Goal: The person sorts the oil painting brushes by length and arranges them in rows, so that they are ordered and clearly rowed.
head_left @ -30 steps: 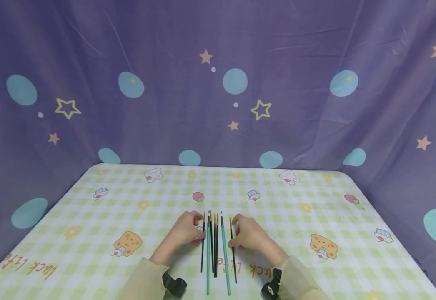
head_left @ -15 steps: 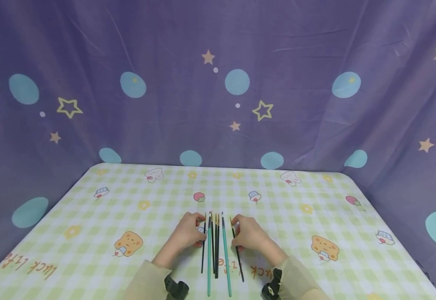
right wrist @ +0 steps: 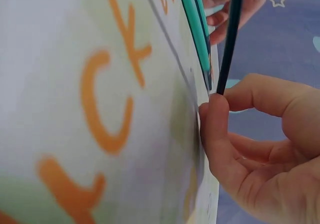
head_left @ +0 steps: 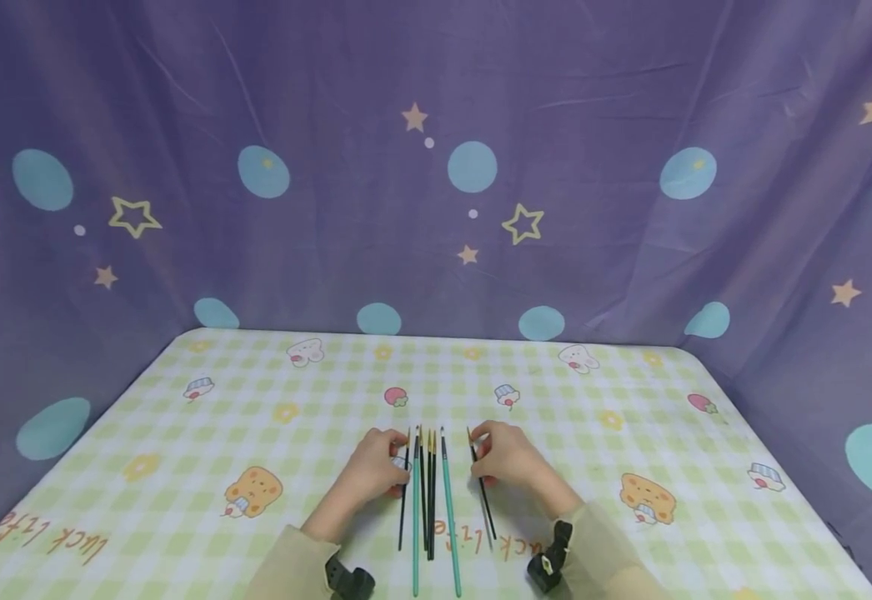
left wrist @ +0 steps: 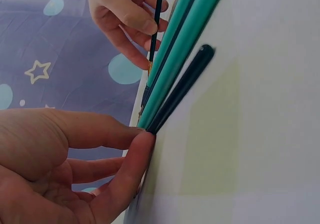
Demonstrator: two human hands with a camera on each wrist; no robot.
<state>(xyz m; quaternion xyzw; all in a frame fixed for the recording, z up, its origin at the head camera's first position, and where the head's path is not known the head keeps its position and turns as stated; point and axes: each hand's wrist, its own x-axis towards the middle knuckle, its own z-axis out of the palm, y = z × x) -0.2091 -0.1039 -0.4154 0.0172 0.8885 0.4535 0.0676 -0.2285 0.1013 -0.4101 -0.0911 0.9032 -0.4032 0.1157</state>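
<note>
We saw left grip [head_left: 373, 463] pinching black brush [head_left: 403, 512], right grip [head_left: 509, 457] pinching second black brush [head_left: 485, 500], teal brushes [head_left: 416, 533] lying between.

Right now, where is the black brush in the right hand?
In the head view, the black brush is low, just right of centre, right of both teal brushes.

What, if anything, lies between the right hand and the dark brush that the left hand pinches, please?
Two teal brushes lie there on the tablecloth, with slim dark brushes between that pair. They separate the right hand, which pinches another brush, from the dark brush in the left hand.
</note>
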